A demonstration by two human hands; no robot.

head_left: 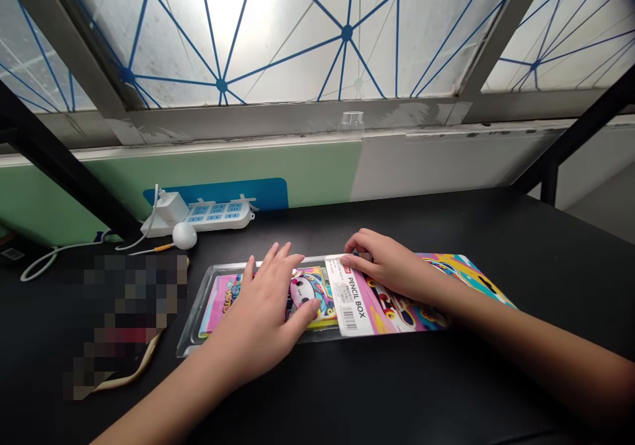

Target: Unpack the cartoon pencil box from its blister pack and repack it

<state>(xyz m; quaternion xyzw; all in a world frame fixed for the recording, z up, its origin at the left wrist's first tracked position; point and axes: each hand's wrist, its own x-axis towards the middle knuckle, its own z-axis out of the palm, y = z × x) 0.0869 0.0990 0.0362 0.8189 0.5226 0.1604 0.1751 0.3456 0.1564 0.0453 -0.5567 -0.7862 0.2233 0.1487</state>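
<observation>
Left hand (270, 314): spread over clear tray (200, 314)
Right hand (381, 261): pinching printed card (391, 313) at far edge
Table (377, 389): black

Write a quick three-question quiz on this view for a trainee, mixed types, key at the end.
1. Which hand is spread over the clear tray?
2. True or false: the power strip sits farther left in the picture than the card.
3. Fill in: the black print on the card's white part, near the right hand, reads "____ BOX".

Key:
1. The left hand.
2. True.
3. PENCIL.
</observation>
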